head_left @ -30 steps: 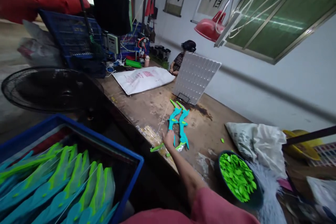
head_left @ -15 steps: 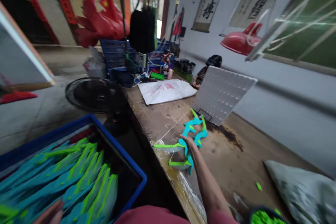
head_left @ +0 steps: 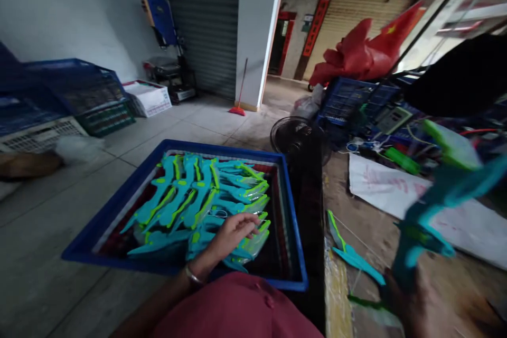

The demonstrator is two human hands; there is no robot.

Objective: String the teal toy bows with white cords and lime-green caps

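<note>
A blue crate [head_left: 119, 202] on the floor holds several teal and lime-green toy bows [head_left: 190, 195]. My left hand [head_left: 232, 233] reaches into it, fingers curled over the nearest bows at the crate's front right. My right hand [head_left: 415, 306], blurred at the lower right, is closed on the grip of a teal and green toy bow [head_left: 435, 206] raised above the wooden table [head_left: 380, 232]. Another teal bow [head_left: 352, 256] lies on the table by its left edge.
A black fan [head_left: 299, 137] stands behind the crate. A white sack [head_left: 396, 190] lies on the table, with blue baskets [head_left: 348, 97] and cables beyond. Stacked blue crates [head_left: 67, 90] and a white box [head_left: 148, 97] line the left wall. A red broom [head_left: 240, 100] leans on a pillar.
My view has swung left from the table to the crate. My right hand has lifted a bow off the table. My left hand has moved into the crate onto the bows.
</note>
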